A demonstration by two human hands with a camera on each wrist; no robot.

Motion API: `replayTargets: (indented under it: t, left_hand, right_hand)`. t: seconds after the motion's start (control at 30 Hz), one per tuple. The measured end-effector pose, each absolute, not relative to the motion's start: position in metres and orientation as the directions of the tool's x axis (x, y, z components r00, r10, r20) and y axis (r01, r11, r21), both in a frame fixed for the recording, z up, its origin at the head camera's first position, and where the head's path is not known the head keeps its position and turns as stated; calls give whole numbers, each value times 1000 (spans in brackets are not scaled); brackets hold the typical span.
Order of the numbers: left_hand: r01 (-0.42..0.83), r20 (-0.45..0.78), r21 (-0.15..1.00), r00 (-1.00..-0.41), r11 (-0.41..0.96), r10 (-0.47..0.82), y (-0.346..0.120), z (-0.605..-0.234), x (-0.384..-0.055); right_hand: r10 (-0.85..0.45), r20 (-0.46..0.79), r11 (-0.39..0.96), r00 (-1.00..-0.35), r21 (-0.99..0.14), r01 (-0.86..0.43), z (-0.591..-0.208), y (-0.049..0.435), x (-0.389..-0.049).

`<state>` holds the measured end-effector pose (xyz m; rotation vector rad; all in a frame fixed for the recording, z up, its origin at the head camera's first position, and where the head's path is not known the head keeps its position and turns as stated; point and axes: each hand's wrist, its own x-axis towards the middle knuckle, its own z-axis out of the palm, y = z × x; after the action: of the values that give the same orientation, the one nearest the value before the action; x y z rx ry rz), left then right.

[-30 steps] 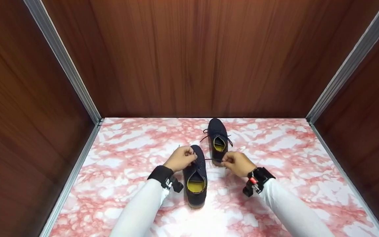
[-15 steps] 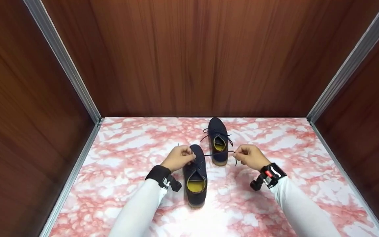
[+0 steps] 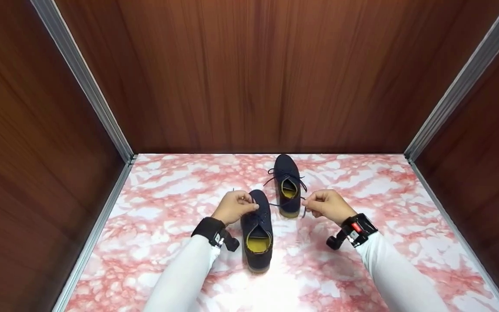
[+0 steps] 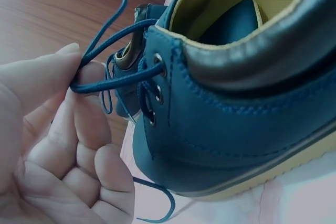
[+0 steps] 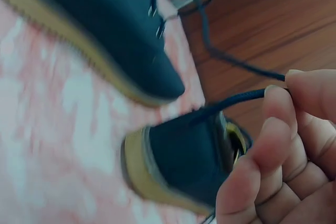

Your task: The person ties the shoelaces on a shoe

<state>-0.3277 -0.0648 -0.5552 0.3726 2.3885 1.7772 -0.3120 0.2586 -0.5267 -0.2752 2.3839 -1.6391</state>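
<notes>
A dark blue shoe (image 3: 258, 260) with a yellow lining stands on the marbled surface, toe pointing away. Above its laced front my left hand (image 3: 235, 208) pinches the shoelace (image 4: 118, 83) between thumb and forefinger, where the strands cross close to the eyelets. One lace strand runs across to my right hand (image 3: 328, 205), which pinches it near its end between thumb and fingertip. A short tail of that shoelace (image 5: 233, 99) hangs past the fingertips. In the left wrist view the other lace end curls below the left hand.
A second dark blue shoe (image 3: 285, 165), its lace tied in a bow, stands behind and to the right, close to the back wall (image 3: 249, 78). Wood-grain side walls (image 3: 33, 173) with grey metal edges bound the red and white marbled surface (image 3: 163, 190).
My right hand has moved right and away from the shoe, drawing the lace out, then slightly back left, and the strand now sags a little. The left hand stays nearly in place.
</notes>
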Motion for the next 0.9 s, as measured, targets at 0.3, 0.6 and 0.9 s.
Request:
replayTargets:
  t: [0.3, 0.6, 0.9]
  left_hand:
    - [115, 44, 949, -971, 294, 236, -62, -559, -326]
    - [117, 43, 940, -972, 320, 229, -66, -560, -327]
    - [128, 53, 930, -974, 343, 220, -67, -561, -328]
  right_hand:
    - [-407, -98, 9, -908, -995, 104, -516, 236, -304]
    - [-453, -86, -134, -887, -978, 163, -522, 213, -296]
    - [-365, -63, -50, -929, -995, 87, -536, 188, -288]
